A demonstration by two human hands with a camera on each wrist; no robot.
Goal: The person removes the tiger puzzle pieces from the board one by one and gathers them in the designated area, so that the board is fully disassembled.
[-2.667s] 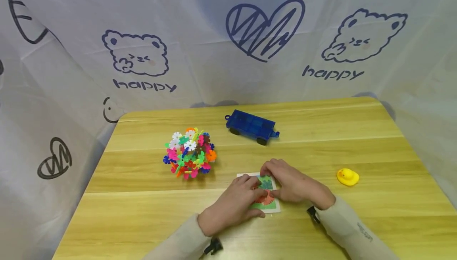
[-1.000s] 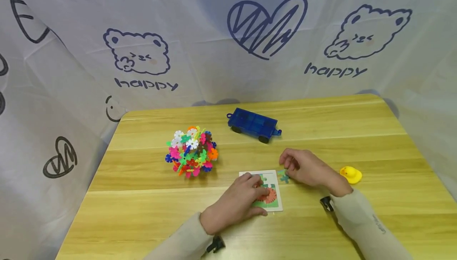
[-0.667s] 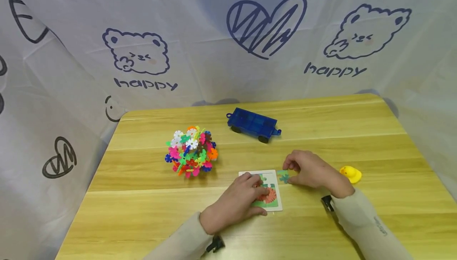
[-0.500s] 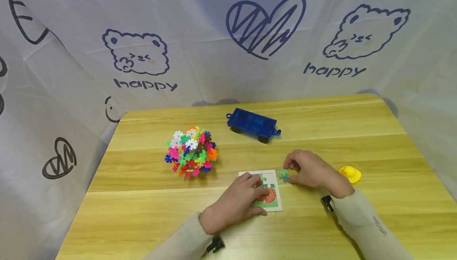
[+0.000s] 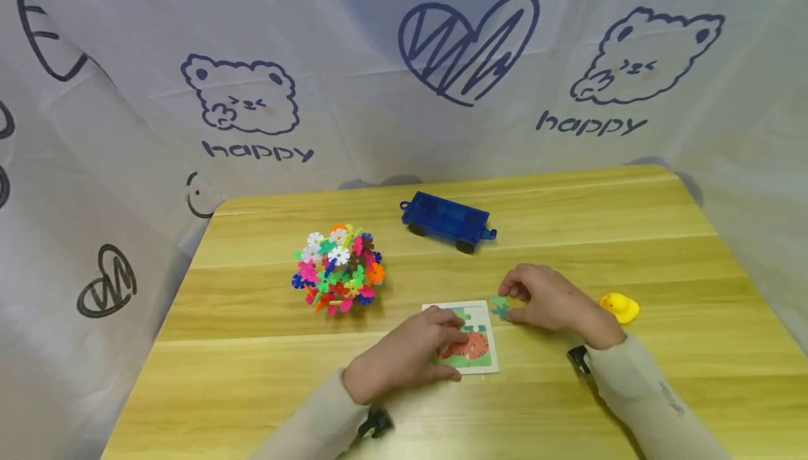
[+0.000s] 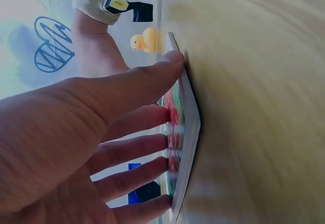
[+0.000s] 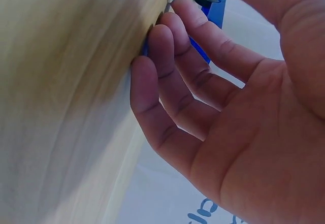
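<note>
A white-rimmed puzzle board (image 5: 494, 351), printed with a red figure on green, is laid flat on the worktop (image 5: 656, 249); the far right corner of its picture is shown bare white. The board is touched by the fingertips of the left hand (image 5: 407, 348), whose grip is spread, fingers nearly straight, with nothing clasped; its thumb tip is placed at the near rim. A blue-green puzzle piece (image 5: 499, 307) is pinched by the right hand (image 5: 546, 299), its grip narrowed to the piece between thumb and forefinger, the other fingers loosely bent. The piece is held just beside the board's right edge; whether it is lifted cannot be told. A yellow toy duck (image 5: 621, 308) is seen beyond the right wrist. Farther back, a blue toy wagon (image 5: 447, 219) and a ball of coloured discs (image 5: 338, 269) are set well apart from the hands.
</note>
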